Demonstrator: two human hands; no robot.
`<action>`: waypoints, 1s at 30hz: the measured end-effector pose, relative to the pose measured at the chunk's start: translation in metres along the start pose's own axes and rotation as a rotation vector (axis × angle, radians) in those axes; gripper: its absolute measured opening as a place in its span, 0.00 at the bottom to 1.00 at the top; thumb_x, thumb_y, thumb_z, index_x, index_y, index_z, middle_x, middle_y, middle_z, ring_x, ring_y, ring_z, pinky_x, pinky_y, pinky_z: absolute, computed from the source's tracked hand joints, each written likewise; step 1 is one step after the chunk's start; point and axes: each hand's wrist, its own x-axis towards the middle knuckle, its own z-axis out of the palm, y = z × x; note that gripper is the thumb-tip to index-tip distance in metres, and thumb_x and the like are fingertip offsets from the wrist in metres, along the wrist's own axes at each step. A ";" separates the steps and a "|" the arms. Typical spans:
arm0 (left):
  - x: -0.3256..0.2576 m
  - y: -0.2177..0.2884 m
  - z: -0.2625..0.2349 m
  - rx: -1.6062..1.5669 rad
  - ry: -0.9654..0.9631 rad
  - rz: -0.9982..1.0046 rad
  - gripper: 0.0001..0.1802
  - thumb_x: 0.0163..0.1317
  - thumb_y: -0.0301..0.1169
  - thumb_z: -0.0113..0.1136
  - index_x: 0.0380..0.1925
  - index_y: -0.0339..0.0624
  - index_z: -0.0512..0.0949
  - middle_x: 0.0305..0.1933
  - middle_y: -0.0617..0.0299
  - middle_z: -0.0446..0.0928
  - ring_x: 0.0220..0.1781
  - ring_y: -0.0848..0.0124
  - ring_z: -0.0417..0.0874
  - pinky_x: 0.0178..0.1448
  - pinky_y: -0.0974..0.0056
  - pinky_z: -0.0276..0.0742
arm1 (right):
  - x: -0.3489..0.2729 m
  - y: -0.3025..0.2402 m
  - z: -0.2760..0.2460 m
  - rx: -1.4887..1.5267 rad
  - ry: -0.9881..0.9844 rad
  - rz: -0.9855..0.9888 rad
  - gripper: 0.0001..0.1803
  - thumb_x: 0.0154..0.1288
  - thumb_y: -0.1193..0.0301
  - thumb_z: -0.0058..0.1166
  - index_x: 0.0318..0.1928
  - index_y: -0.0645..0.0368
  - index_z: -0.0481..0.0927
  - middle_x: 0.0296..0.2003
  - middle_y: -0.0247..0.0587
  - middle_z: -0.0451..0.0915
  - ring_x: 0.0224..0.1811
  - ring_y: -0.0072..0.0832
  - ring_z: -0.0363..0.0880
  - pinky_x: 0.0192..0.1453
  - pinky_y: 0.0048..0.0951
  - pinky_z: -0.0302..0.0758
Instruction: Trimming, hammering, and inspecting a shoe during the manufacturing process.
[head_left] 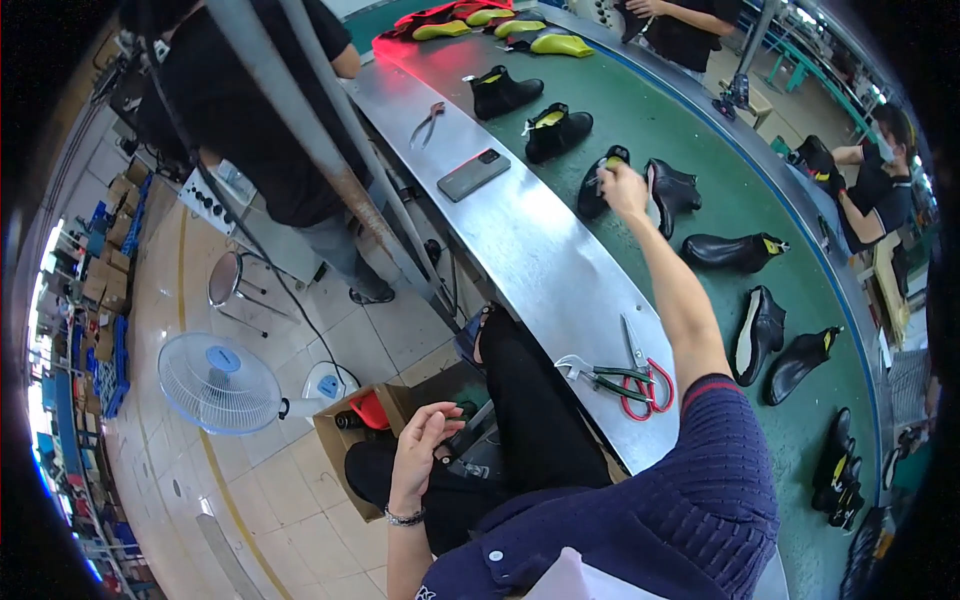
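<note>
Work on a black boot standing on the green belt seems the step in hand, and the next move would probably call for a settled hold near its top, clear of the neighbouring boot. The right hand, fingers partly curled, reaches that top, though whether it grips or merely touches cannot be told; the left hand, loosely parted and well apart from the belt, shows nothing held.

Green work surface carries black boots around the right fingers. Adjoining metal strip supports phone left of fingers; scissors, pliers closer to wearer's body.
</note>
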 end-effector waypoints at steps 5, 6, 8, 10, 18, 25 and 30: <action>0.004 0.006 0.007 0.129 -0.073 0.057 0.21 0.71 0.36 0.53 0.59 0.38 0.69 0.54 0.57 0.77 0.54 0.69 0.79 0.59 0.64 0.73 | -0.057 -0.083 -0.113 0.537 -0.165 -0.174 0.15 0.65 0.61 0.59 0.29 0.61 0.79 0.18 0.31 0.75 0.17 0.17 0.71 0.23 0.22 0.67; 0.011 0.009 0.013 0.217 -0.128 0.131 0.24 0.69 0.33 0.55 0.63 0.39 0.67 0.56 0.57 0.75 0.56 0.69 0.78 0.61 0.65 0.72 | -0.074 -0.104 -0.133 0.689 -0.243 -0.179 0.14 0.66 0.63 0.58 0.28 0.60 0.77 0.16 0.26 0.71 0.16 0.13 0.66 0.21 0.19 0.62; 0.023 0.017 0.029 0.268 -0.175 0.246 0.36 0.64 0.33 0.63 0.69 0.40 0.60 0.63 0.55 0.71 0.62 0.66 0.73 0.66 0.62 0.68 | -0.106 -0.138 -0.163 0.775 -0.372 -0.186 0.13 0.67 0.64 0.57 0.30 0.60 0.78 0.16 0.23 0.67 0.16 0.12 0.63 0.20 0.17 0.59; 0.025 0.036 0.041 0.483 -0.196 0.328 0.52 0.53 0.32 0.73 0.74 0.43 0.50 0.70 0.53 0.63 0.70 0.64 0.65 0.71 0.59 0.61 | -0.145 -0.170 -0.174 0.794 -0.471 -0.146 0.13 0.67 0.65 0.58 0.31 0.61 0.79 0.15 0.23 0.66 0.15 0.12 0.63 0.20 0.17 0.58; -0.021 -0.024 0.021 0.194 -0.283 0.284 0.65 0.40 0.24 0.75 0.74 0.38 0.41 0.78 0.52 0.48 0.78 0.65 0.50 0.77 0.62 0.45 | -0.267 -0.214 -0.114 0.882 -1.153 0.015 0.15 0.65 0.64 0.61 0.23 0.57 0.77 0.12 0.24 0.66 0.13 0.12 0.64 0.18 0.16 0.56; -0.060 -0.072 0.000 0.012 -0.079 0.211 0.67 0.38 0.24 0.76 0.74 0.39 0.40 0.78 0.53 0.46 0.78 0.66 0.50 0.77 0.62 0.46 | -0.313 -0.190 -0.061 0.808 -1.121 0.012 0.19 0.70 0.59 0.53 0.46 0.63 0.82 0.18 0.28 0.74 0.21 0.16 0.75 0.26 0.17 0.70; -0.072 -0.077 -0.020 0.003 0.036 0.270 0.70 0.35 0.25 0.80 0.75 0.43 0.40 0.78 0.53 0.47 0.77 0.66 0.52 0.77 0.61 0.48 | -0.310 -0.083 -0.050 -0.077 -0.569 -0.421 0.27 0.65 0.60 0.58 0.59 0.63 0.74 0.39 0.52 0.83 0.43 0.46 0.81 0.48 0.37 0.76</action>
